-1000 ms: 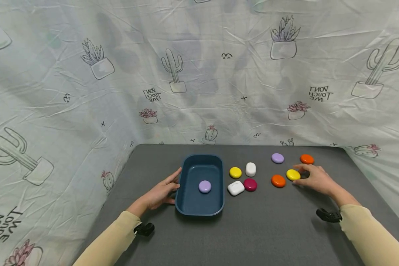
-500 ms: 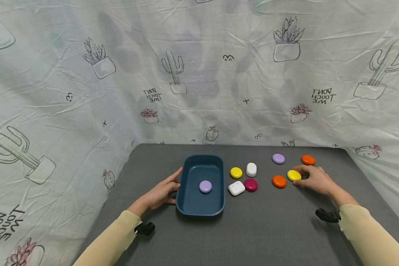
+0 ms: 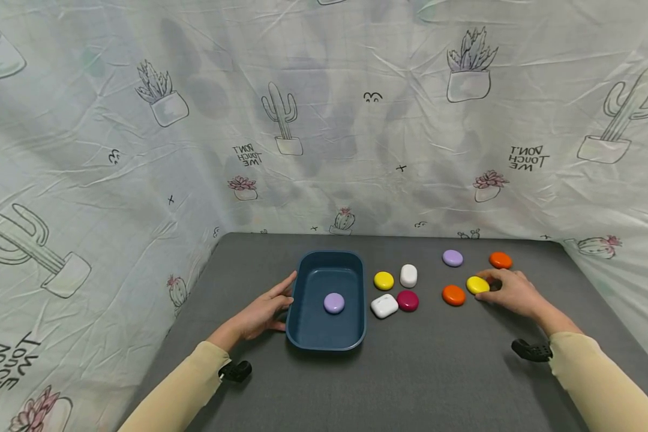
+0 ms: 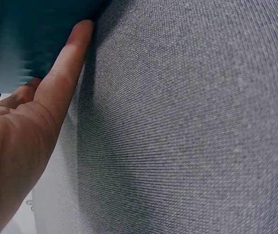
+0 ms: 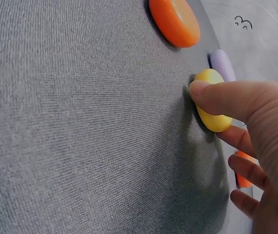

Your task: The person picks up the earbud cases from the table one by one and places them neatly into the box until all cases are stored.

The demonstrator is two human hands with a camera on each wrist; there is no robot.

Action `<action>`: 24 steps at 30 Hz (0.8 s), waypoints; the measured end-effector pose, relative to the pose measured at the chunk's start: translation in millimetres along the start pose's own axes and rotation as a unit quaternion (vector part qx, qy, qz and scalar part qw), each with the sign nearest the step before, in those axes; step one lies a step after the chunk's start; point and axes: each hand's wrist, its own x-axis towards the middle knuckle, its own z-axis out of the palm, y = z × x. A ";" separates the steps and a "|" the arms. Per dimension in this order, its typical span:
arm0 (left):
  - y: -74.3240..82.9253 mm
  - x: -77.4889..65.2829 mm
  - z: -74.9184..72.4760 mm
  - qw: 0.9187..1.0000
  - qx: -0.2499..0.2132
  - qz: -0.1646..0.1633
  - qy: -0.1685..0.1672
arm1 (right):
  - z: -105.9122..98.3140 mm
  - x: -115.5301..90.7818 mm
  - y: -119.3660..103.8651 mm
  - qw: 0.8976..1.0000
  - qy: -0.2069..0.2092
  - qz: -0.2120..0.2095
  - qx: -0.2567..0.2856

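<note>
My left hand (image 3: 261,311) rests against the left wall of a dark blue rectangular tray (image 3: 326,343). In the left wrist view its thumb (image 4: 61,78) lies straight along the tray's side. A purple glossy oval piece (image 3: 334,303) lies inside the tray. At the right, my right hand (image 3: 514,293) pinches a yellow glossy oval piece (image 3: 476,285) between thumb and forefinger. The right wrist view has the thumb across this yellow piece (image 5: 208,113), which sits on the dark cloth. Beside it lie an orange oval piece (image 3: 453,295) and another orange one (image 3: 500,260).
Right of the tray sit another yellow piece (image 3: 384,281), a white rounded piece (image 3: 408,275), a white rounded case (image 3: 384,306) and a dark red piece (image 3: 407,300). A second purple piece (image 3: 452,258) lies at the back. A patterned curtain (image 3: 324,120) hangs behind the grey table (image 3: 410,378).
Both hands stay in place, and the pieces and tray have not moved on the table. The head view has shifted very slightly.
</note>
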 end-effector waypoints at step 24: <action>1.9 -1.1 3.3 1.000 0.007 -0.003 0.009 | -7.7 12.4 -77.6 0.992 0.050 -0.109 0.042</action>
